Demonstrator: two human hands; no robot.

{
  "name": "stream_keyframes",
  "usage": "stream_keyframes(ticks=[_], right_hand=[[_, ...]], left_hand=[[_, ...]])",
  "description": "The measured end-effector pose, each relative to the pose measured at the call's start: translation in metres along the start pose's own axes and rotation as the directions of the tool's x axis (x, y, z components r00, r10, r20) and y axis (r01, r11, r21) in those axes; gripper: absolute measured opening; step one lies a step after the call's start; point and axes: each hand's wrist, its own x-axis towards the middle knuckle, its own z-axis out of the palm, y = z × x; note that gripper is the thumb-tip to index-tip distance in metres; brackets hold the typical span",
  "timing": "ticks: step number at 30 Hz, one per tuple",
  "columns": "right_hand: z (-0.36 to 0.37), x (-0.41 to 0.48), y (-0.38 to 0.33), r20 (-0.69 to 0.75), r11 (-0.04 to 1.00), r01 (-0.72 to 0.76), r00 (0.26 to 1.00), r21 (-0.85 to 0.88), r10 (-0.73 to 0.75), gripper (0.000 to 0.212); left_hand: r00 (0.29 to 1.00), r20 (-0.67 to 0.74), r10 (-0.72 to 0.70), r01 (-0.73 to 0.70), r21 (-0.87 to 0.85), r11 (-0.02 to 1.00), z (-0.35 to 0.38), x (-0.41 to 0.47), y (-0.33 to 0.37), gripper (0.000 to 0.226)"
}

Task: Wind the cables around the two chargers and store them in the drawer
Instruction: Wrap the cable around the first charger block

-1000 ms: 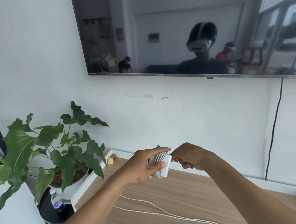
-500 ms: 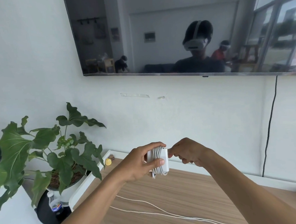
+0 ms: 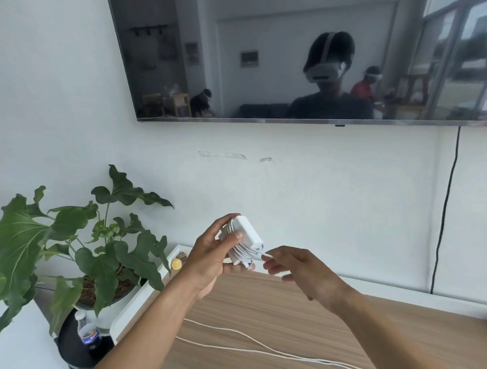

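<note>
Winding of the first unit appears nearly complete. The left hand grips the white rectangular plastic charger at centre frame, raised above the light wooden tabletop, with the thumb curled across the coils. The thin white cable is wrapped in several turns around the charger body. The right hand, just lower right of the charger, pinches the short free tail of this cable between thumb and forefinger; its other fingers are loosely spread.

Hazards, as judged from this position:
- Tail released without tucking: the coils are likely to spring loose, since only the left thumb appears to restrain them.
- Excess pull on the tail: this may strain the cable end or drag the charger out of the grip.
- The second white cable lies loose across the lower tabletop; its charger is not in view. A forearm passing over it could snag it and drag it off.

No drawer is in view.
</note>
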Motion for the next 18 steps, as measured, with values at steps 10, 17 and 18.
stream_keyframes(ticks=[10,17,18], right_hand=[[0.04,-0.001,0.016,-0.404,0.851,0.372,0.76,-0.371,-0.508,0.015],[0.05,-0.003,0.018,-0.437,0.765,0.357,0.658,-0.537,-0.614,0.07],[0.052,-0.004,0.019,-0.439,0.755,0.339,0.652,-0.561,-0.618,0.075]], left_hand=[[0.997,-0.073,-0.009,0.005,-0.048,0.999,0.015,0.003,-0.003,0.027],[0.991,-0.082,-0.103,0.086,-0.192,0.978,0.026,0.002,0.001,0.027],[0.99,-0.085,-0.113,0.093,-0.213,0.973,0.028,0.002,0.001,0.026]])
